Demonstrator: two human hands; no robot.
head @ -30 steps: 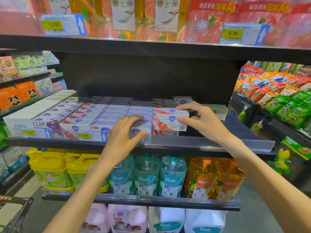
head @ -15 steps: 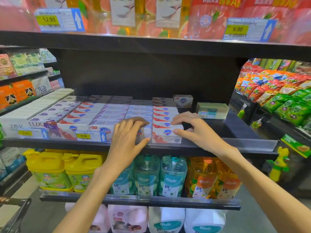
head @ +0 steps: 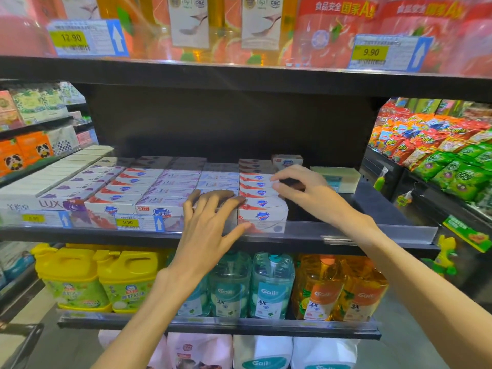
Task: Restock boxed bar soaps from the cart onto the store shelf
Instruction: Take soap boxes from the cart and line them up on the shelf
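Observation:
Rows of boxed bar soaps fill the left and middle of the black shelf. A red-and-white soap box stands at the front of the rightmost row, behind the clear shelf lip. My left hand rests with spread fingers on top of the front box of the row just to its left, thumb against the lip. My right hand touches the right side of the red-and-white row a few boxes back, holding nothing.
A pale green box and a lone soap box sit at the back right of the shelf. Bare shelf lies right of the soap rows. Detergent bottles fill the shelf below. A cart corner shows bottom left. Snack racks stand right.
My right hand set the red-and-white box down at the front of its row, let go, and slid back along the row's right side. My left hand stayed on the neighbouring box.

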